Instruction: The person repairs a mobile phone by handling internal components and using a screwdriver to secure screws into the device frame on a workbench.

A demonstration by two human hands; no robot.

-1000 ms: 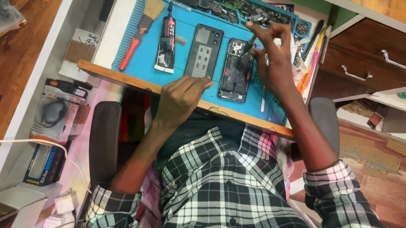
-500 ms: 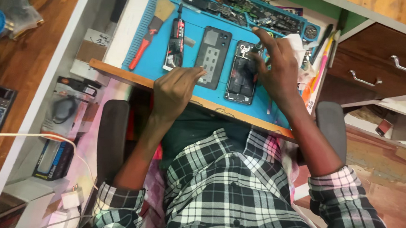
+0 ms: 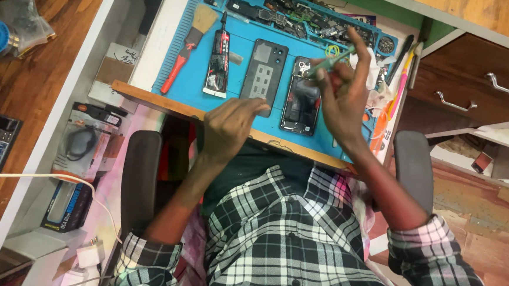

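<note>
Resting your left hand (image 3: 229, 127) loosely on the worktop (image 3: 151, 100), keep your right hand (image 3: 343, 95) pinching the green tool (image 3: 329, 63) steady above the opened phone (image 3: 302, 99).

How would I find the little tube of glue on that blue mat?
Look at the big blue mat on the desk. Near its left side, between the red-handled brush and the dark grey phone back cover, lies the glue tube. It is the only black-and-red tube, with a thin pointed nozzle aimed away from the person.
</note>
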